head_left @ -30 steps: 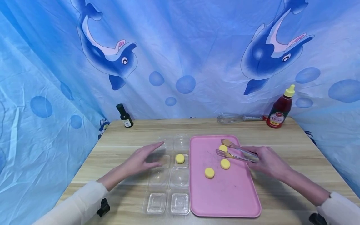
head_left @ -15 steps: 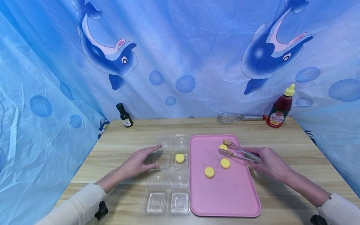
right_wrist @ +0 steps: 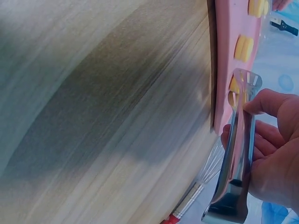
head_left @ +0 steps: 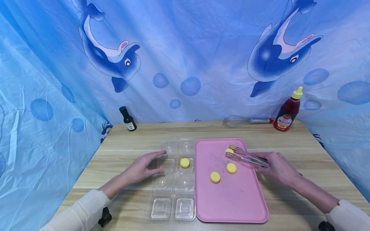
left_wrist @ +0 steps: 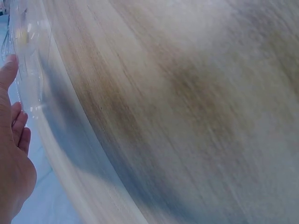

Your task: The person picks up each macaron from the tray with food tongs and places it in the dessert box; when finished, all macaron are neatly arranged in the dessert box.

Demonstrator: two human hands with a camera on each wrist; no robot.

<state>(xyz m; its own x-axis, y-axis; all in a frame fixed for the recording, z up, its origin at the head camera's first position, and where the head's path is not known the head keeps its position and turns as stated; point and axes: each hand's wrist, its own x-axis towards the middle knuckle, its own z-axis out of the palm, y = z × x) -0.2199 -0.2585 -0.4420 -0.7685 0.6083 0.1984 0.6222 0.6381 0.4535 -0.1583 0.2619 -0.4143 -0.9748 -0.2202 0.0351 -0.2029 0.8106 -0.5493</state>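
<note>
My right hand (head_left: 278, 168) holds metal tongs (head_left: 251, 159) over the far right of a pink tray (head_left: 231, 205). The tongs' two arms are spread, one on either side of the farthest yellow macaron (head_left: 229, 151). Two more yellow macarons (head_left: 231, 168) lie nearer on the tray. In the right wrist view, thumb and fingers pinch the tongs (right_wrist: 240, 144) from both sides. My left hand (head_left: 140, 170), fingers extended and thumb apart, is at the left edge of a clear plastic container (head_left: 185, 183) with several compartments. One macaron (head_left: 185, 162) sits in a right-hand compartment.
Along the back edge of the wooden table (head_left: 150, 130) are a small dark bottle (head_left: 128, 119), a whisk (head_left: 245, 121) and a red sauce bottle (head_left: 287, 112) with a yellow cap. Behind hangs a blue dolphin curtain (head_left: 196, 57).
The tongs have shifted slightly right, their arms now around the farthest macaron. My left hand has drawn back a little to the left. The macarons have stayed where they were.
</note>
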